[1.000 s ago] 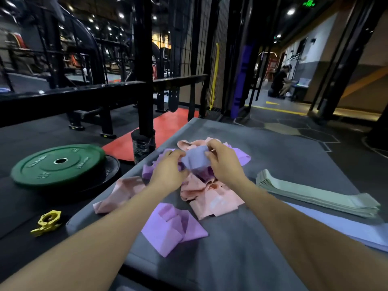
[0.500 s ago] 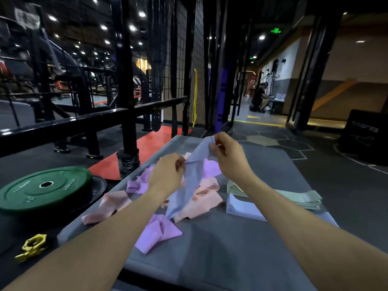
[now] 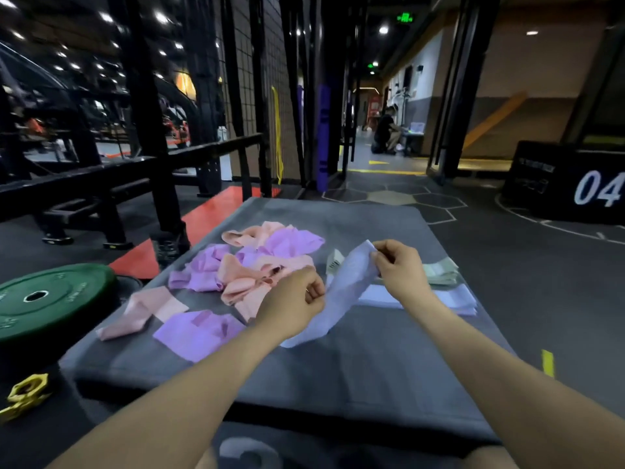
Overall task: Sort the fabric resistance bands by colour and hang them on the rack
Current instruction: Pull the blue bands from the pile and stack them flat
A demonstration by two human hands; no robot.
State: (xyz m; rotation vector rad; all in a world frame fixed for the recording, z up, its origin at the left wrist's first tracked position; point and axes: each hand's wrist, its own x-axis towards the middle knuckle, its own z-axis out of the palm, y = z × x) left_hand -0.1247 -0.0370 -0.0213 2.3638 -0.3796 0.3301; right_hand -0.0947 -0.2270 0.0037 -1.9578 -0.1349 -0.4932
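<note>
Head view: green plate (image 3: 50, 299) beside mat (image 3: 338, 367)

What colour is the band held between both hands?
Pale lavender-blue band, plain as far as visible, gripped by left hand and right hand; head view.

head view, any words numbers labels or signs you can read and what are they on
"04": large white digits on the black box at right; smaller print on its left face is too blurred to read.
Green plate: raised lettering, not legible.
Green ceiling sign: glowing, characters unreadable.
White tag on the pale green bands: dark print, too small to read.
Grey mat: a pale mark at its near edge, cut off and unreadable.
</note>
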